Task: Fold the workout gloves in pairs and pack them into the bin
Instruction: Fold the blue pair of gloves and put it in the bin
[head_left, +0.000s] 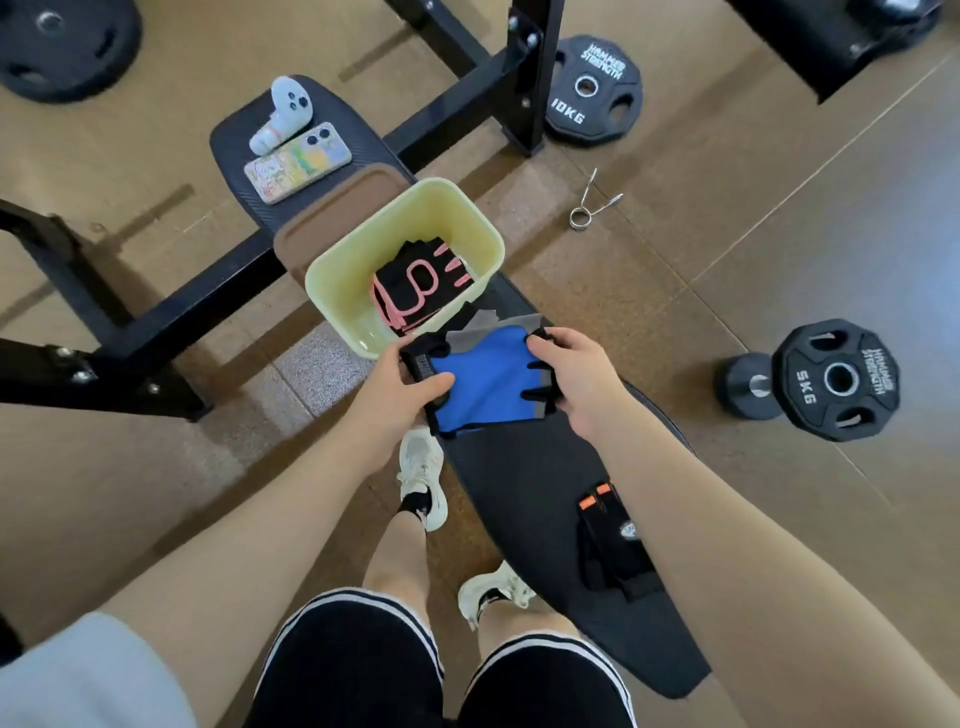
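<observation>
Both hands pinch blue fabric gloves | black-pink pair in glossy yellow bin

You hold blue gloves beside a yellow bin containing pink-trimmed black gloves; black gloves lie nearer you

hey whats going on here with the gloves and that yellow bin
A person stands over a black gym bench, holding blue gloves between both hands: the left hand grips one end, the right hand the other. The pale yellow bin on the bench already holds black and pink gloves. Black gloves with orange tabs lie on the bench nearer the person, not yet packed.
</observation>
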